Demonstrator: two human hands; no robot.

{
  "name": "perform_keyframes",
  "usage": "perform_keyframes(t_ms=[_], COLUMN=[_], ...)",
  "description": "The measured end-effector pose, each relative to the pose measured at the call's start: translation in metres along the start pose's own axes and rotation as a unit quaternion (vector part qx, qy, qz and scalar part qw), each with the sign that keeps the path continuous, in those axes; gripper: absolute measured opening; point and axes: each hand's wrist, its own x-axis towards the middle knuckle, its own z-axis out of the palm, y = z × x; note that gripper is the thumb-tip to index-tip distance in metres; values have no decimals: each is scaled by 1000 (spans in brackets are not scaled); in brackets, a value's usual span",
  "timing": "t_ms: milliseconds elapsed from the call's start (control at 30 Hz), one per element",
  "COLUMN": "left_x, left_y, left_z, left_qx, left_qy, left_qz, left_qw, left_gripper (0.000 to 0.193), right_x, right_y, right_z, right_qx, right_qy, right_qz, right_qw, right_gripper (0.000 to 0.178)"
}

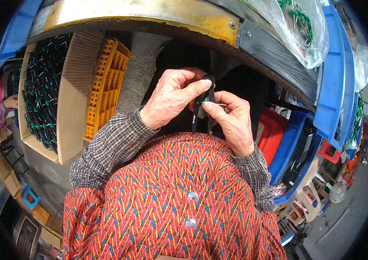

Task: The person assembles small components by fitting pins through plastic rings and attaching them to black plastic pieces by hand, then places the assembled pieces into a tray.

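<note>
My left hand [171,95] is closed, its thumb and fingers pinching the upper part of a black strap [195,118] folded into a loop. The strap's two ends hang down in front of my lap, one with white lettering. My right hand [234,121] is closed too. Between its thumb and forefinger it pinches a thin metal pin [222,104] with a small green part at its left end. That green end meets the strap just below my left thumb; whether it passes through the strap is hidden.
A cardboard box [76,91] of black pieces with green and metal parts stands at left, beside a yellow crate [108,86]. A worn table edge [149,24] crosses ahead. Blue bins [290,169], a red bin [272,130] and a plastic bag [298,32] lie rightward. Another person's hand [11,102] shows far left.
</note>
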Motion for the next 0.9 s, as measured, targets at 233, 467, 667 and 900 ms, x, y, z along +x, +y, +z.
perform_keyframes(t_ms=[233, 467, 667, 900], left_x=[2, 2, 1, 2], left_y=[-3, -1, -5, -5], left_z=[0, 2, 2, 0], left_qx=[-5, 18, 14, 8], left_qy=[-10, 1, -2, 2], left_qz=[1, 9, 7, 5], left_qw=[1000, 1000, 1000, 1000], left_gripper=[20, 21, 21, 21], right_x=[2, 2, 3, 3], right_y=[7, 2, 10, 2], right_z=[1, -7, 1, 0], right_qx=[26, -111, -52, -73], right_qy=[-3, -13, 7, -2], right_qz=[-24, -25, -45, -18], right_qw=[999, 993, 998, 997], right_gripper=[22, 15, 18, 21])
